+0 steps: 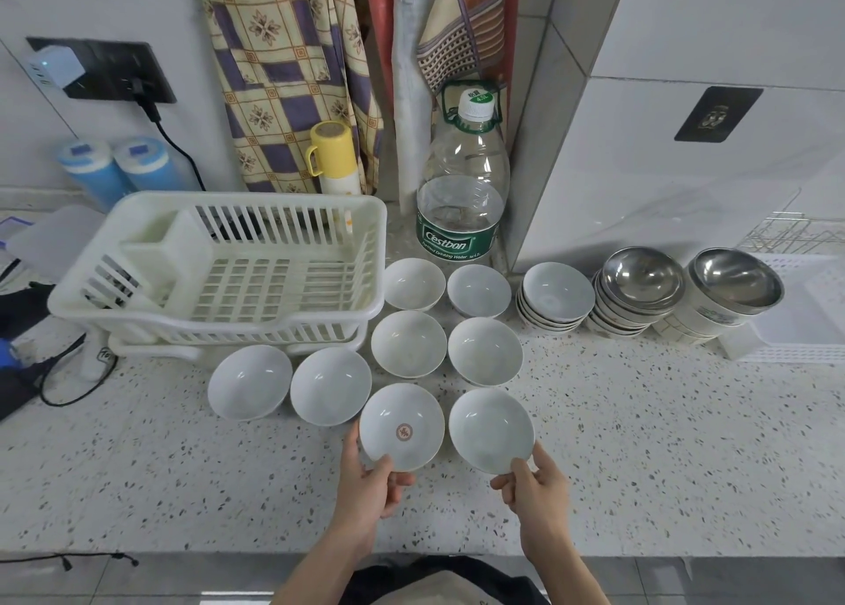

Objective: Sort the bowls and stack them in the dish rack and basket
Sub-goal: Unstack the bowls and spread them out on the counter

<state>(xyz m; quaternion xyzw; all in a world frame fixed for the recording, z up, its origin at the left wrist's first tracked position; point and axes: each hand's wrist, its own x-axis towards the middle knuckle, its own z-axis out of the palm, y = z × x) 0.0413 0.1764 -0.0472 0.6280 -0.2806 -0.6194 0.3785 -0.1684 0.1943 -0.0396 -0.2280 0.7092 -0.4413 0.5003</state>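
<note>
Several white bowls sit singly on the speckled counter in front of a white plastic dish rack. My left hand pinches the near rim of a white bowl with a red emblem. My right hand pinches the near rim of a plain white bowl beside it. To the right stand a stack of white bowls and two stacks topped by steel bowls. A white basket lies at the far right.
A large water bottle stands behind the bowls, next to a yellow flask. Black cables trail at the left of the counter. A white tiled pillar rises behind the stacks. The counter's front edge runs close to my body.
</note>
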